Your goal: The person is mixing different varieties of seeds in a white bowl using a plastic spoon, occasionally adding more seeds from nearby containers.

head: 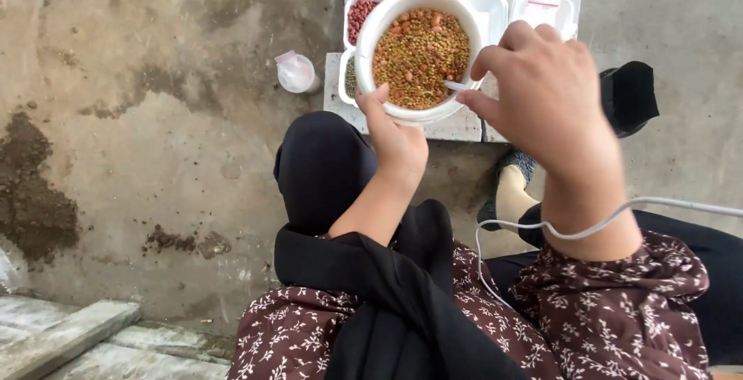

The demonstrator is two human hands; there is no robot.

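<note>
One white bowl of mixed brown and green beans is held up over the concrete blocks, gripped at its near rim by the left hand. A small white stick-like tool is pinched in the right hand at the bowl's right rim. Picking is best done with the bowl kept level and steady. Behind it, white sorting tubs are crowded close; open floor lies to the left, near a small lidded cup.

Small lidded plastic cup on stained concrete floor; black shoe.
</note>
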